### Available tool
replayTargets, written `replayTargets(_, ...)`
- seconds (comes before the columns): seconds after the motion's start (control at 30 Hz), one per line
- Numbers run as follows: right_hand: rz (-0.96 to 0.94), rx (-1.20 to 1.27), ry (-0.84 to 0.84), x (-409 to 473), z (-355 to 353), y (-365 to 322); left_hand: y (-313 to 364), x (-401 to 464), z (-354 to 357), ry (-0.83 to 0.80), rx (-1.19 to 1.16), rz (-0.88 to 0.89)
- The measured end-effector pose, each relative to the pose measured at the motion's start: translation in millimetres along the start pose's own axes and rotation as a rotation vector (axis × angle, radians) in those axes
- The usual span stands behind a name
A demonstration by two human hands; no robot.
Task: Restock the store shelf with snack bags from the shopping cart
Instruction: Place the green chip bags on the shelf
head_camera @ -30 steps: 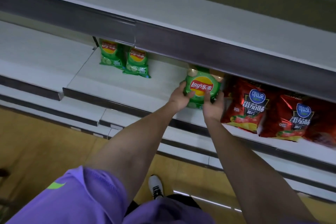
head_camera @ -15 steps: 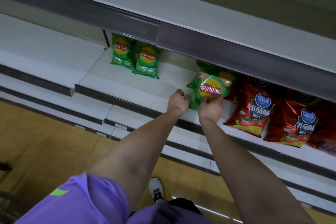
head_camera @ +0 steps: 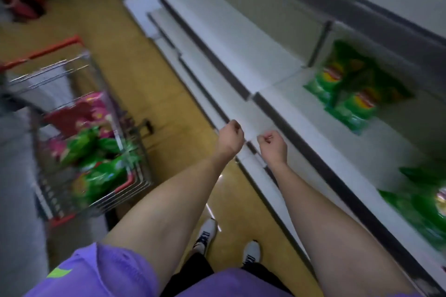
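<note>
The picture is motion-blurred. My left hand [head_camera: 230,138] and my right hand [head_camera: 274,146] hang in front of the lower shelf edges, both loosely curled with nothing in them. On the white shelf [head_camera: 301,113] at the right lie two green chip bags [head_camera: 347,89] toward the back. Another green bag [head_camera: 420,207] sits at the far right edge. A wire shopping cart [head_camera: 135,176] with red trim stands at the left, holding green bags [head_camera: 96,164] and pink-red bags [head_camera: 82,116].
The yellow floor [head_camera: 135,75] runs between the cart and the shelving. My white shoes [head_camera: 206,236] show below my arms. Grey cloth [head_camera: 17,176] fills the left edge beside the cart. Red and teal objects stand at the top left.
Both hands have let go of the green bag on the shelf and pulled back. My view has swung left, so the cart is now in sight.
</note>
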State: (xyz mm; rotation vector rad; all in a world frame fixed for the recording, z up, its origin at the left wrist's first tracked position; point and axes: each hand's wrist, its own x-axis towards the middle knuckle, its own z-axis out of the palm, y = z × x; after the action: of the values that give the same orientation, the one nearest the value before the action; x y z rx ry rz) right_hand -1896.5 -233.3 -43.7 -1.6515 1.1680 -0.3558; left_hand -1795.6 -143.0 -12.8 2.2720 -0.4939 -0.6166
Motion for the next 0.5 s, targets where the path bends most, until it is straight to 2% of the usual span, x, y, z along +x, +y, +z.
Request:
replayTargets(0.27,-0.169,-0.201,-0.512,-58.5,200.5,-56.5,-160.5,-20.1,-151.2,0.295,-0.024,-0.333)
replayTargets(0.5,-0.202,-0.278,-0.717,-107.4,338.1,-91.7,-274.2,-23.8,-237.3,0.394,-0.101,-0.529)
